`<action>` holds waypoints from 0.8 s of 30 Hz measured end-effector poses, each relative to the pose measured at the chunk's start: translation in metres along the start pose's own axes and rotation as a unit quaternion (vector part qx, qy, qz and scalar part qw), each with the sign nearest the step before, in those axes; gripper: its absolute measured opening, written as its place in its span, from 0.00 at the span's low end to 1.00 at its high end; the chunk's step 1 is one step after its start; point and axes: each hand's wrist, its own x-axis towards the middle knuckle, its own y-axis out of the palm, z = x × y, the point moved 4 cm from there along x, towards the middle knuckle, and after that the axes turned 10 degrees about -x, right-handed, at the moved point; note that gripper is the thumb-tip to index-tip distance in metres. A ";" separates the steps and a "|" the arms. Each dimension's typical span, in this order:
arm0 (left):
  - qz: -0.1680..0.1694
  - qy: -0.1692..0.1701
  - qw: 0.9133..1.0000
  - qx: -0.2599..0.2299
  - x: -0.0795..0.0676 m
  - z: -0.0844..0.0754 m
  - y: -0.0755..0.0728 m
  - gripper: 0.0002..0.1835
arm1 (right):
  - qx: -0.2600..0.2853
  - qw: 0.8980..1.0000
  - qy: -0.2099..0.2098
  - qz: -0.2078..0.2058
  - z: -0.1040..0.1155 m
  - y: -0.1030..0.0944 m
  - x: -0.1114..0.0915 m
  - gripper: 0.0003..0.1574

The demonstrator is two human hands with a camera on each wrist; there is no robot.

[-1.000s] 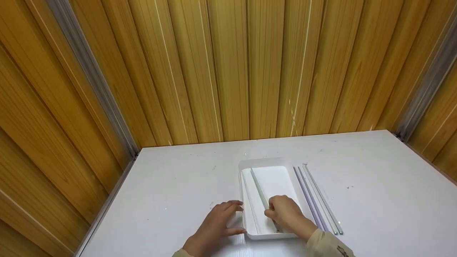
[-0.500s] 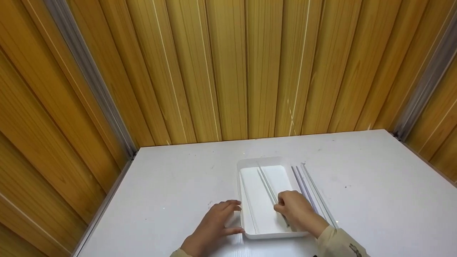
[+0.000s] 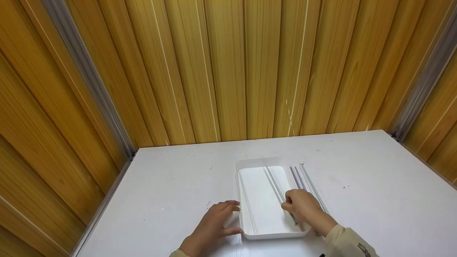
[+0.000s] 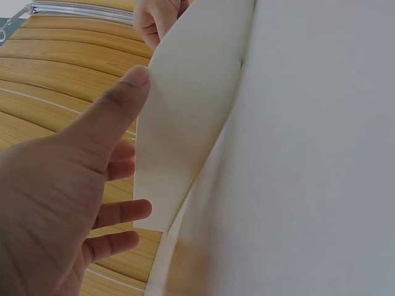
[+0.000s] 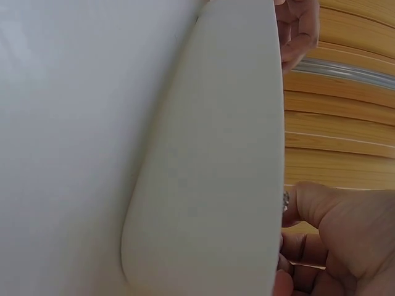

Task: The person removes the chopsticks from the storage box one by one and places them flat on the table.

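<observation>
A white rectangular tray point(image 3: 275, 235) lies on the table in the head view. My right hand point(image 3: 306, 207) is over the tray's right side and pinches a thin pale green chopstick point(image 3: 274, 179). The stick slants inside, its far end toward the back wall and its near end by the front right. My left hand point(image 3: 216, 220) is at the tray's left side, fingers spread, fingertips and thumb right at the wall. Both wrist views show the tray's wall point(image 4: 188, 105) large, covering its inside; in the right wrist view a small shiny tip shows between thumb and fingers.
Right of the tray, purple chopsticks point(image 3: 294, 178) and a pale green one point(image 3: 314, 189) lie side by side, partly hidden by my right hand and sleeve. The white table point(image 3: 178, 185) meets wood-patterned walls point(image 3: 228, 71) at the back and sides.
My right hand has slid rightward across the tray with the pale green chopstick, from the middle toward the right wall. My left hand has stayed by the left wall.
</observation>
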 end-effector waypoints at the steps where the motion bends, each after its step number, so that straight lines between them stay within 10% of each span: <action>1: 0.001 -0.001 1.000 0.002 0.000 0.000 0.000 0.28 | -0.001 1.000 0.001 -0.001 -0.001 -0.001 0.000 0.17; 24: -0.007 0.004 1.000 0.003 -0.002 0.001 0.001 0.28 | 0.000 1.000 -0.011 -0.008 -0.026 -0.017 -0.005 0.15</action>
